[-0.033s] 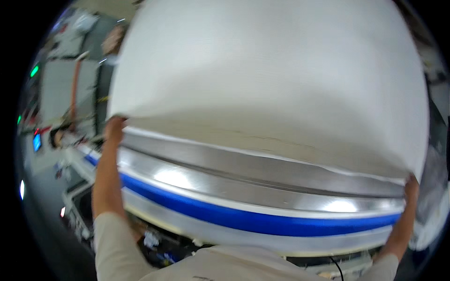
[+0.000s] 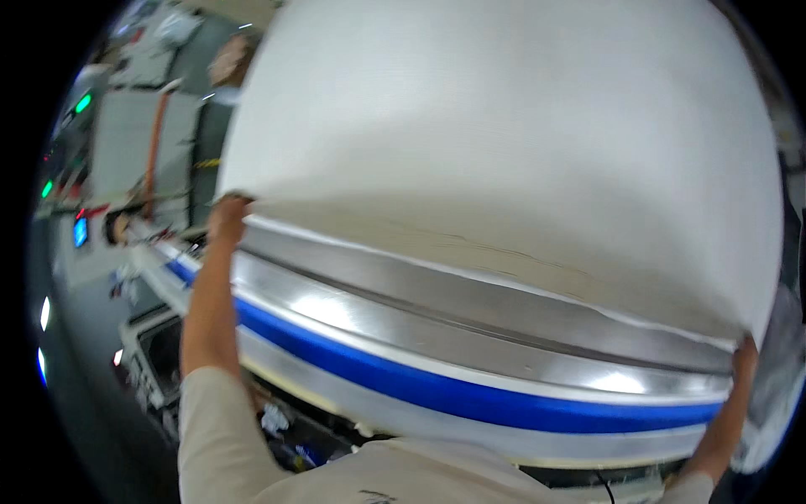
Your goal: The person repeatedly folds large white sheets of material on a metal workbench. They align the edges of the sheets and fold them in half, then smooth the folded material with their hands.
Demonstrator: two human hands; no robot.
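Note:
A wide white sheet [image 2: 504,126], which looks like cloth, fills the far and middle part of the view. Its near edge runs slantwise from upper left to lower right, with faint creases just behind it. My left hand [image 2: 228,218] is closed on the left end of that edge. At the right end, lower in the view, my right hand [image 2: 744,353] grips the same edge, its fingers mostly hidden. Between my hands the edge hangs over or lies along a bare metal strip [image 2: 437,294]; which of these I cannot tell.
Nearer me, a long blue band [image 2: 420,396] runs along the machine or table front. A person [image 2: 122,227] is at the far left. Beside them stand a grey panel with an orange strip [image 2: 155,151] and a dark-screened box [image 2: 159,349]. Grey cloth or plastic [image 2: 772,378] hangs at right.
The whole view has shifted and tilted slightly, so the sheet and both hands appear further right, the right hand lower. Both hands keep their hold on the edge.

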